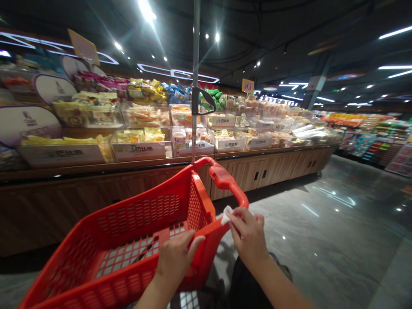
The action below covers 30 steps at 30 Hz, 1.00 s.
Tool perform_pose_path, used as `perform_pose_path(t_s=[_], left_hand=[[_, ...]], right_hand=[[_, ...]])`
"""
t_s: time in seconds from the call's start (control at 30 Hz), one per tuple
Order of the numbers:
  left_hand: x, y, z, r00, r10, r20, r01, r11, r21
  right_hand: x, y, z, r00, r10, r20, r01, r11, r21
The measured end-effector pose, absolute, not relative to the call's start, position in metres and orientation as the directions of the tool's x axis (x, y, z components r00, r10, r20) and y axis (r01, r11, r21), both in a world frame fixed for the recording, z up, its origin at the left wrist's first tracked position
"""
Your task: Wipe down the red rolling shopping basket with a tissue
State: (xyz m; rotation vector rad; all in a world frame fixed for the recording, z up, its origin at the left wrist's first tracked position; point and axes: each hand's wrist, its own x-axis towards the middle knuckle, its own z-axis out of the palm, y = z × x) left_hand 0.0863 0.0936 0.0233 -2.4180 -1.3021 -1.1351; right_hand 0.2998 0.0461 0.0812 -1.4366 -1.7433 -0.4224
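A red plastic shopping cart (128, 204) stands in front of me, its basket to the left and its curved handle (233, 186) toward me. My left hand (177, 253) grips the near rim of the basket, with the thumb lying along the top and the other fingers partly hidden over the inner side. Between the thumb and fingers of my right hand (247, 234) is a crumpled white tissue (226, 214). The tissue touches the corner where the rim meets the handle. Through the basket's grid the floor shows.
Behind the cart runs a long wood-panelled display counter (244, 171) with bins of packaged snacks (146, 113). A metal pole (195, 51) with a black bracket rises beside the cart. Grey shiny floor (337, 231) stretches right, toward stocked shelves (370, 133).
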Motion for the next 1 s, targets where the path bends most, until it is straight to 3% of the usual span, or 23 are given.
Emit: perform_pose_path(t_s=[0.2,0.4,0.63,0.83,1.0], left_hand=[[0.084,0.093,0.026,0.330,0.627,0.706,0.762,-0.618,0.192],[0.074,0.091,0.021,0.331,0.608,0.722,0.741,-0.641,0.200],[0.064,0.093,0.021,0.337,0.588,0.735,0.713,-0.670,0.208],[0.054,0.091,0.024,0.361,0.586,0.725,0.686,-0.694,0.219],[0.047,0.090,0.026,0.357,0.586,0.727,0.660,-0.710,0.248]], right_hand=[[0.328,0.059,0.093,0.129,0.620,0.774,0.930,0.195,-0.311],[0.328,0.044,0.091,-0.087,0.668,0.739,0.905,0.364,-0.222],[0.345,0.060,0.108,-0.016,0.704,0.710,0.890,0.334,-0.311],[0.354,0.047,0.119,-0.353,0.748,0.562,0.774,0.572,-0.274],[0.364,0.066,0.126,-0.376,0.735,0.564,0.793,0.570,-0.215]])
